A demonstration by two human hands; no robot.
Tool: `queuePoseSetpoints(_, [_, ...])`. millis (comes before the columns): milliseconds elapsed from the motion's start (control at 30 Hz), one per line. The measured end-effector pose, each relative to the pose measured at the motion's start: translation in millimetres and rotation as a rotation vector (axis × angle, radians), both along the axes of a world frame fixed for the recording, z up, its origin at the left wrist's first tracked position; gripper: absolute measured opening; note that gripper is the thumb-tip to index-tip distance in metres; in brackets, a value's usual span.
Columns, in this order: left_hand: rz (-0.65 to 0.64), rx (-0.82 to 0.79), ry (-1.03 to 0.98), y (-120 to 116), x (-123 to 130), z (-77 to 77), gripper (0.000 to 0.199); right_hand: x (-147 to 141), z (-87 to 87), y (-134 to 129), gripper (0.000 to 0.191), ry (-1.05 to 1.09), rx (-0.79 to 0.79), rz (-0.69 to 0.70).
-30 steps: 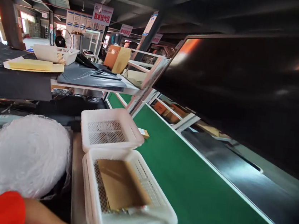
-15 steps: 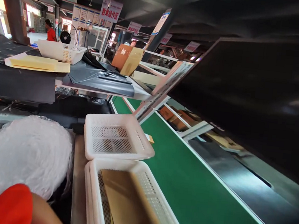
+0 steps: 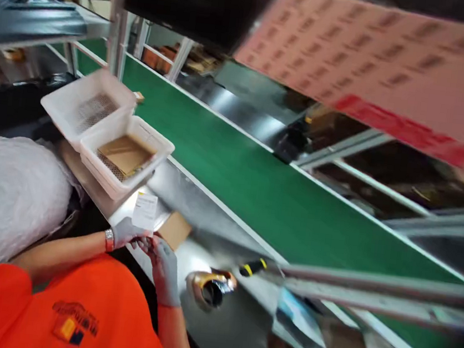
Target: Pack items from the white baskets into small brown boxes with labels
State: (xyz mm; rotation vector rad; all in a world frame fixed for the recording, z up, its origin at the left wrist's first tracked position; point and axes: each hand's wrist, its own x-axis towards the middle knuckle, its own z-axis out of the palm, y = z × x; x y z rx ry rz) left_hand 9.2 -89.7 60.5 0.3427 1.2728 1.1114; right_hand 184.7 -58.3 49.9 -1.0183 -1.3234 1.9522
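A shiny metal table [image 3: 235,322] sits beside the green belt [image 3: 232,168]; a pink board [image 3: 374,67] is above the belt

Seemingly nothing legible on label [image 3: 144,210], orange shirt [image 3: 111,312], pink board [image 3: 377,73].

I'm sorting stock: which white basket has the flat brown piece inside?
The nearer white basket, closer to the left hand: the flat brown piece lies in it. The farther basket shows its mesh bottom.
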Motion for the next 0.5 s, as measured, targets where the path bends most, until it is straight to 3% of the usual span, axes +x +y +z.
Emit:
queuePoseSetpoints(100, [-0.085, -0.052, 0.006, -10, 42, -11.6, 0.013, 34, -11.3, -20, 0.054, 0.071, -0.132, -0.132])
queuePoseSetpoints(267, [-0.089, -0.037, 0.029, -35, 77, -11.4, 0.015, 68, -22.2, -47, 0.055, 0.155, -0.234, -0.254])
queuePoseSetpoints(500, [-0.158, 0.007, 0.027, -63, 125, -25.4, 0.049, 112, -23.5, -86, 0.057, 0.18, -0.249, -0.362])
